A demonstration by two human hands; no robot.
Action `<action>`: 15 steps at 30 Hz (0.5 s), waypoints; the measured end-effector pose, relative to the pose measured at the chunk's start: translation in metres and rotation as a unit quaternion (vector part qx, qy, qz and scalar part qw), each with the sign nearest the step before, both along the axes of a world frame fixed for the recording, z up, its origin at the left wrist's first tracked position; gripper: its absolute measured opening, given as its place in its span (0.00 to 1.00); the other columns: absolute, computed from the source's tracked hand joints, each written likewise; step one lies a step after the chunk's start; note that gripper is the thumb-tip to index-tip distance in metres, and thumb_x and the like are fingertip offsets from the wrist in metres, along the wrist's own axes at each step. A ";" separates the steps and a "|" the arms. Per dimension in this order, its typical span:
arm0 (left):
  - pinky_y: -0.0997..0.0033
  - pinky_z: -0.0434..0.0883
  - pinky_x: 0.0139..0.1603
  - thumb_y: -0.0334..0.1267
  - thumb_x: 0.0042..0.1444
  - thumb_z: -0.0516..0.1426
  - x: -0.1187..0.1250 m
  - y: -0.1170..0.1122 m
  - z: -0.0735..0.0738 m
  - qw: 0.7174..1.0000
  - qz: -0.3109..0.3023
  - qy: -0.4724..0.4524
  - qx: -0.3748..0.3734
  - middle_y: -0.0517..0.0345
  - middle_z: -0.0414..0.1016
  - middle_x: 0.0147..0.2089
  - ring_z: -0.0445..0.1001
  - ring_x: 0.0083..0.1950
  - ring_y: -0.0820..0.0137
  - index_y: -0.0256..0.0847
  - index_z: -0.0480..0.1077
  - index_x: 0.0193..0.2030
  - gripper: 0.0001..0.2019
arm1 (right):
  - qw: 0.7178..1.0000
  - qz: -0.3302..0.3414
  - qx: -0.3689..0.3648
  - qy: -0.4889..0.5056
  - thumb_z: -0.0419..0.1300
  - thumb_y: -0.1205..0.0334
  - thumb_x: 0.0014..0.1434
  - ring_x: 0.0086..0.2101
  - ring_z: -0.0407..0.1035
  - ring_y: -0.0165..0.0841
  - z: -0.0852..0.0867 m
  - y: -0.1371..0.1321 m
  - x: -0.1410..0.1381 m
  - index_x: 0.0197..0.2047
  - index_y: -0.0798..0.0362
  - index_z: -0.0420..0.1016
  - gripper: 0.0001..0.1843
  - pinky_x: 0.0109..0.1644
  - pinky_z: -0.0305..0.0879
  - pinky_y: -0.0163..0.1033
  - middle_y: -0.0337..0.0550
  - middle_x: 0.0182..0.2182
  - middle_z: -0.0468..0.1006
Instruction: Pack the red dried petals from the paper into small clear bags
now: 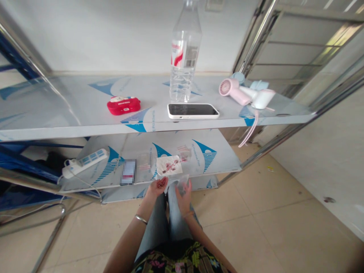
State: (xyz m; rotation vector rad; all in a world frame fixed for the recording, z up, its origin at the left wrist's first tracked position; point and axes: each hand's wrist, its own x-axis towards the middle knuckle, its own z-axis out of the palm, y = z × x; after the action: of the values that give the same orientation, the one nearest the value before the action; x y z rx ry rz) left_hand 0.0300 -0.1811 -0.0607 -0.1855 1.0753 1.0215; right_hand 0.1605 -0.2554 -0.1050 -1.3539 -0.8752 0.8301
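My left hand [157, 187] is cupped palm up just in front of the lower shelf, with several small dark red pieces lying in it. My right hand [183, 195] pinches a small clear plastic bag [183, 181] beside it. Right behind both hands, a white sheet [168, 165] with more small red pieces on it lies on the lower shelf [199, 167]. A few small clear bags [145, 161] lie near that sheet. A silver bangle sits on my left wrist.
On the upper steel shelf [71, 125] stand a clear water bottle [185, 53], a white phone [193, 111], a red case [123, 105] and a pink-and-white hair dryer [244, 93]. A white power strip [85, 162] and a card [128, 172] lie on the lower shelf. Beige tiled floor spreads to the right.
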 end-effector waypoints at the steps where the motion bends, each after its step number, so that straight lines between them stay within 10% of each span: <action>1: 0.76 0.75 0.33 0.20 0.55 0.44 -0.001 0.005 -0.003 1.000 0.005 0.005 -0.006 0.55 0.73 0.25 0.76 0.28 0.73 0.34 0.68 0.33 0.14 | 1.000 -0.009 -0.010 0.005 0.64 0.58 0.50 0.44 0.67 0.39 -0.011 -0.003 0.003 0.62 0.50 0.48 0.41 0.52 0.61 0.45 0.48 0.45 0.71; 15: 0.75 0.72 0.30 0.23 0.61 0.41 -0.012 0.076 -0.017 0.996 0.013 0.085 -0.029 0.57 0.69 0.26 0.70 0.26 0.75 0.33 0.68 0.38 0.15 | 0.990 -0.024 -0.048 -0.129 0.60 0.49 0.51 0.43 0.70 0.43 -0.067 -0.001 0.008 0.63 0.55 0.47 0.42 0.51 0.65 0.49 0.52 0.43 0.73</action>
State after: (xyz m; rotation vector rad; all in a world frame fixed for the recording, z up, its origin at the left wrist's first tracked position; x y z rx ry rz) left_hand 0.0181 -0.1049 -0.0782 -0.1617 1.2614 1.0433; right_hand 0.1681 -0.2560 -0.1717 -1.5848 -1.0082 0.6770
